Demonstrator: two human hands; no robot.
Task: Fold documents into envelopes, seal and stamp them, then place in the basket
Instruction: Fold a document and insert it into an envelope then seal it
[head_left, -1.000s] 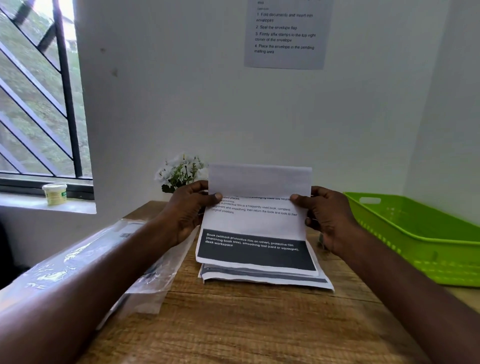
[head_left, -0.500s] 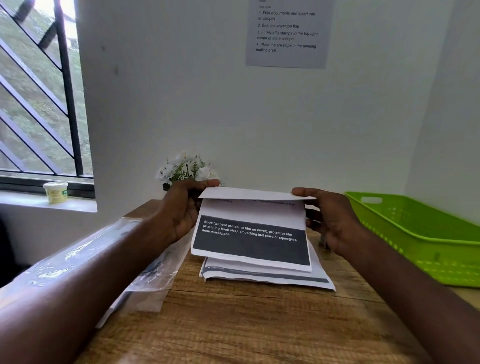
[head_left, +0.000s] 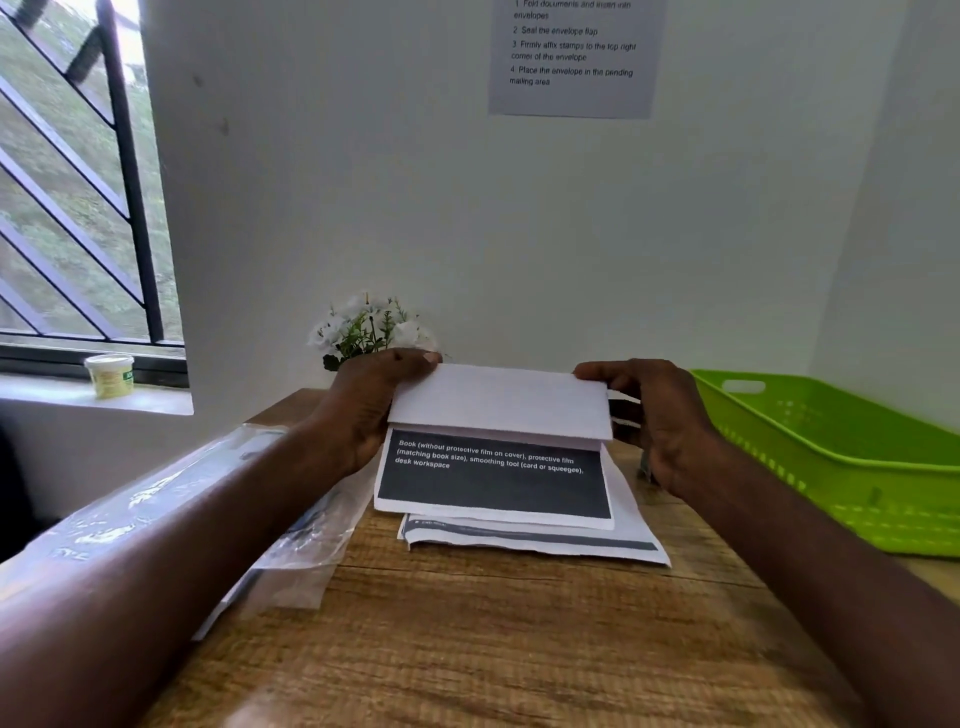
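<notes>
Folded down since a second ago: the document's top flap now lies nearly flat.
Left hand and right hand fingers pinch its side edges above the paper stack on the bench; green basket sits right.

We are facing a plain white wall where a printed notice is hanging. Daylight is coming through a barred window on the left, a small tub is sitting on its sill, and a wooden desk is stretching before us.
</notes>
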